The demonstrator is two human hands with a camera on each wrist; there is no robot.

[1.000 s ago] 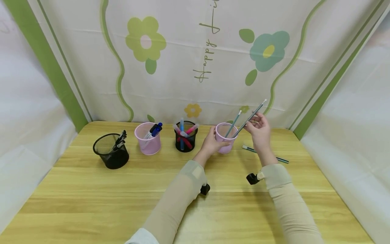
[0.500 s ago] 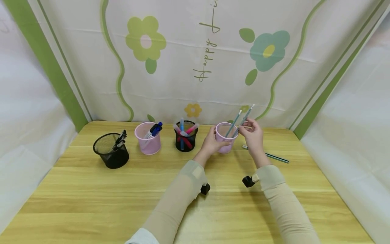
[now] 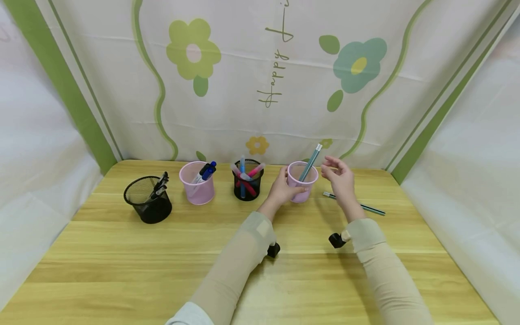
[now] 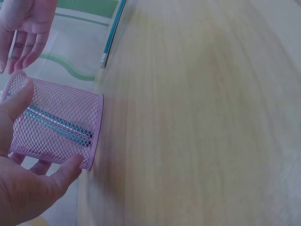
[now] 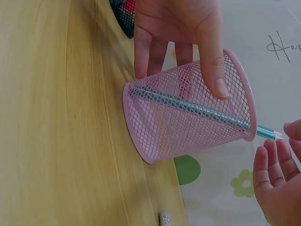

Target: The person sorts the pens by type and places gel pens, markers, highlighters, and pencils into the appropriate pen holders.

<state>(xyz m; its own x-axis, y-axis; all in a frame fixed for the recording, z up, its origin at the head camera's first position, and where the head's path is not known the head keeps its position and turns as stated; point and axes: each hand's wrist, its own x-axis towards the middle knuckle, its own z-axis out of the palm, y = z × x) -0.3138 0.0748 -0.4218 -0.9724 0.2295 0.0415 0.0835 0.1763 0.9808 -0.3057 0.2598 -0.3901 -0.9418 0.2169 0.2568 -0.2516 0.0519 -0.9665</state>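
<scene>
A pink mesh pen cup (image 3: 301, 197) stands at the back right of the table. My left hand (image 3: 279, 192) grips it from the left, thumb across the near side and fingers around the far side. Two teal pencils (image 3: 310, 163) lean together inside it, eraser ends above the rim; through the mesh (image 5: 160, 132) their lower ends show at the base in the right wrist view. My right hand (image 3: 342, 183) hovers just right of the rim with loosely bent fingers, holding nothing. Under its wrist, another teal striped pencil (image 3: 373, 210) lies on the table.
Left of the held cup are a black mesh cup (image 3: 253, 191) of colored markers, a second pink cup (image 3: 200, 195) with blue and black pens, and a wider black mesh cup (image 3: 152, 212) with black pens. A flowered curtain (image 3: 243, 90) hangs behind the table (image 3: 162, 271).
The pencil in my right hand went down into the pink cup and was let go, now beside the other one. My right hand drew back slightly right; the left hand kept its grip.
</scene>
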